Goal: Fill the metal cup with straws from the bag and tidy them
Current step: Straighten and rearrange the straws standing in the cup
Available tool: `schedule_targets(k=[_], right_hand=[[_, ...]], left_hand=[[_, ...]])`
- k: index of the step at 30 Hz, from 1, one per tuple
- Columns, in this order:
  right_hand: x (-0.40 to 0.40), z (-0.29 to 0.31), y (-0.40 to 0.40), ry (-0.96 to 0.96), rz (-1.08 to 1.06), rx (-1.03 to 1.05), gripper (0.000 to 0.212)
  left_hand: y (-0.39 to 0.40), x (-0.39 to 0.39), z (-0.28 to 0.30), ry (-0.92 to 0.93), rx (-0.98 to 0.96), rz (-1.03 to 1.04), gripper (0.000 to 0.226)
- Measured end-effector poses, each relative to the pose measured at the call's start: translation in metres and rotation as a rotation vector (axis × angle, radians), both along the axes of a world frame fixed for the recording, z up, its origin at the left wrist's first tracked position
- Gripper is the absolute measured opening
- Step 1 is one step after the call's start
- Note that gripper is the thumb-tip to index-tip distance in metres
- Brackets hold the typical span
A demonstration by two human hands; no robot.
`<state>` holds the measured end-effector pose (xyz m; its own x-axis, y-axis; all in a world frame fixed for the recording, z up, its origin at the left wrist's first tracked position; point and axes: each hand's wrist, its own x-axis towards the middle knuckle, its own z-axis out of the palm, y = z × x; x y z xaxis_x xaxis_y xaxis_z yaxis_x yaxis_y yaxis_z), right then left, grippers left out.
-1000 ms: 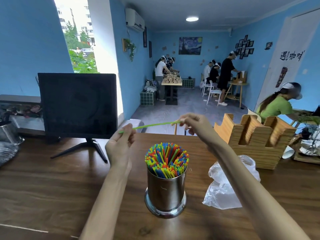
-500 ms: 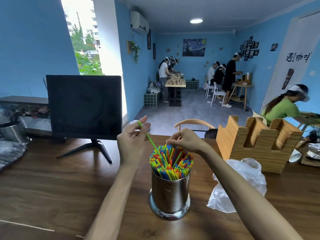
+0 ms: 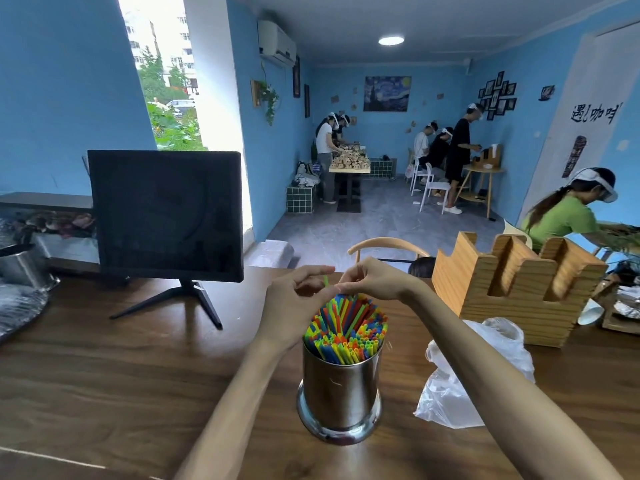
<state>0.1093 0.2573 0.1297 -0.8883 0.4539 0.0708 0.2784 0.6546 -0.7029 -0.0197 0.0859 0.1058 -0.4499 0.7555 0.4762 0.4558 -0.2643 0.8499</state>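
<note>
A shiny metal cup [image 3: 340, 393] stands upright on the wooden table [image 3: 104, 382], packed with several colourful straws [image 3: 346, 327]. Both hands are just above the straw tops. My left hand [image 3: 294, 303] and my right hand [image 3: 372, 278] meet over the far rim, with a single green straw [image 3: 325, 281] standing nearly upright between their fingertips; most of it is hidden among the other straws. My right fingertips pinch down at the straw tops. A crumpled clear plastic bag [image 3: 474, 372] lies to the right of the cup.
A black monitor [image 3: 166, 216] on a stand is at the back left. A wooden slotted holder [image 3: 512, 289] stands at the back right, behind the bag. A metal pot [image 3: 20, 265] sits at the far left. A chair back [image 3: 384, 245] shows beyond the table's far edge.
The green straw, held level between both hands a second ago, has been tipped upright and lowered into the cup. Both hands have come down and together over the straw tops.
</note>
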Motion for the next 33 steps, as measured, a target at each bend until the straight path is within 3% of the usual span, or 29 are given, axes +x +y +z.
schedule_targets(k=[6,11,14,17,21,26,29,33], right_hand=[[0.002,0.013,-0.003,0.138,-0.031,0.083,0.025],[0.008,0.026,-0.006,0.153,-0.084,0.110,0.025],[0.012,0.031,-0.011,0.191,-0.136,0.142,0.023],[0.016,0.041,-0.020,0.352,-0.226,0.186,0.020],[0.024,0.065,-0.031,0.574,-0.288,0.206,0.018],[0.031,0.085,-0.039,0.845,-0.276,0.098,0.017],[0.039,0.089,-0.039,0.973,-0.290,0.001,0.017],[0.044,0.083,-0.040,1.045,-0.280,-0.074,0.017]], left_hand=[[0.002,-0.001,-0.010,0.090,-0.052,-0.068,0.018],[0.005,-0.003,-0.014,0.233,-0.125,0.003,0.008],[0.008,-0.001,-0.011,0.162,-0.067,0.049,0.009],[0.013,-0.003,-0.010,0.041,-0.094,0.005,0.008],[0.017,0.000,-0.010,0.075,-0.218,-0.046,0.033],[0.016,0.004,-0.003,0.102,-0.145,-0.063,0.020],[0.009,0.005,0.006,0.007,-0.112,-0.084,0.025],[-0.010,0.000,0.020,-0.375,0.000,-0.317,0.028]])
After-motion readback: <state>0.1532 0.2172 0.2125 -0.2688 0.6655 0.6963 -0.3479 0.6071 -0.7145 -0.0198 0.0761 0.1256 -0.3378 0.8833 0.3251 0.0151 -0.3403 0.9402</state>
